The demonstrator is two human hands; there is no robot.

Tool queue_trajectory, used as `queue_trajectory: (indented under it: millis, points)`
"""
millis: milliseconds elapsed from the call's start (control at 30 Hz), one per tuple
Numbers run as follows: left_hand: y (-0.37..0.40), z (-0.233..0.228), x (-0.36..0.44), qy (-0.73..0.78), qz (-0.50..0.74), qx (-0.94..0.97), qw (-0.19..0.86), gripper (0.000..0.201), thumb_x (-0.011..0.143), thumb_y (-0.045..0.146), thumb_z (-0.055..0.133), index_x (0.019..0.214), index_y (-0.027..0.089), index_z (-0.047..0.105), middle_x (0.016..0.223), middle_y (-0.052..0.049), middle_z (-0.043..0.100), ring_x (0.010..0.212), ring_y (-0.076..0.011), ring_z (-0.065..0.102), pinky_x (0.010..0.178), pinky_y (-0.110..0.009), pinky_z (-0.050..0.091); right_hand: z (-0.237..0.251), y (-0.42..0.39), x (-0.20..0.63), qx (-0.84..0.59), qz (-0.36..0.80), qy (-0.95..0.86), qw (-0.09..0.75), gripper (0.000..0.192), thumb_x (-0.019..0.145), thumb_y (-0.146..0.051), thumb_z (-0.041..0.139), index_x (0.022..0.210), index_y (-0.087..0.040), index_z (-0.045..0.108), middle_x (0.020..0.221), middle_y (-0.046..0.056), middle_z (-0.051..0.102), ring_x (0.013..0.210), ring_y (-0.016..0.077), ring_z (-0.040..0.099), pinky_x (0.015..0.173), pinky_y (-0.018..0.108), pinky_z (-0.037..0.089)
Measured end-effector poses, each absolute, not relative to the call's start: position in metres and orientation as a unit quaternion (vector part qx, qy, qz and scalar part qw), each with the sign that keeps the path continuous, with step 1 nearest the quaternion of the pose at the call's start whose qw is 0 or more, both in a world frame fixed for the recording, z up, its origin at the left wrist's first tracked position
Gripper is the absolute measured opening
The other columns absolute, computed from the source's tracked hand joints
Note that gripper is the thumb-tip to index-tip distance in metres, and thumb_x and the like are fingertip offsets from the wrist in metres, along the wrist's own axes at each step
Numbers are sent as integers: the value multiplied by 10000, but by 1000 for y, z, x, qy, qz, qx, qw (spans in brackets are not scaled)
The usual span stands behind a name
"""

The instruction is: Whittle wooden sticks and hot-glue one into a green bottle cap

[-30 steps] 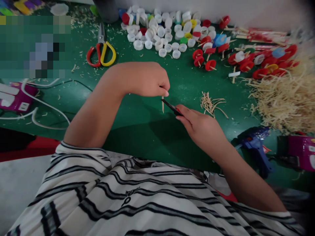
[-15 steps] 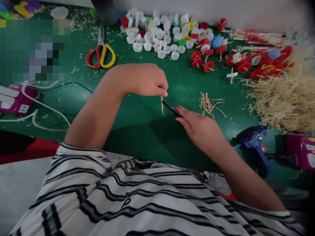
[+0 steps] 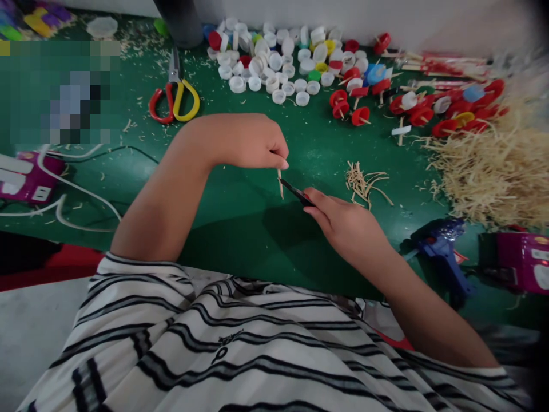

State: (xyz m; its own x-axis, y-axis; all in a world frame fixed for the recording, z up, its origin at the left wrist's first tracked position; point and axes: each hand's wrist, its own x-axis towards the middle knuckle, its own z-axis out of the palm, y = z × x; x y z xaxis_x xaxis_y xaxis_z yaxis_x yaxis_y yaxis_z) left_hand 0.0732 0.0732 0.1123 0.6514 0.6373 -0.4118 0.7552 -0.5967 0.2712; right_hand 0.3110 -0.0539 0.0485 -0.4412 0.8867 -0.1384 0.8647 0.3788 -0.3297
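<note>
My left hand (image 3: 253,141) pinches a short wooden stick (image 3: 280,184) by its top, so it hangs point down over the green table (image 3: 240,223). My right hand (image 3: 343,226) grips a small knife with a dark blade (image 3: 295,192). The blade tip rests against the lower part of the stick. A small heap of thin wooden shavings (image 3: 364,182) lies just right of the blade.
Red-and-yellow scissors (image 3: 175,97) lie at the back left. White bottle caps (image 3: 274,63) and red caps on sticks (image 3: 429,106) fill the back. A big pile of wood shavings (image 3: 493,166) sits right, with a blue glue gun (image 3: 441,252) and purple boxes (image 3: 521,263) near it. White cables (image 3: 64,194) run left.
Both hands, the stick and the knife have drifted slightly left in view as the camera shifted; the blade stays against the stick.
</note>
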Motion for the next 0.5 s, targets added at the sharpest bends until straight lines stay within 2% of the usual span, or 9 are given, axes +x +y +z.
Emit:
queue_trajectory:
  millis: [300,500]
  points:
    - [66,118,77,392,-140,884,213,408,979,462,520,694,241,710,570,-42,576,594,-196,525,685,-359,358,51,-48,297,-535,154,-830,24,453,1132,-368,441,1546,-269,594,1259,98,802,973,258,776,678,313,484]
    - [74,111,68,385,-134,888,212,410,990,473,515,757,237,755,633,-42,623,694,-208,594,732,-338,366,45,-56,307,-531,159,-832,23,451,1144,-389,414,1541,-264,588,1269,102,801,965,250,779,643,300,461]
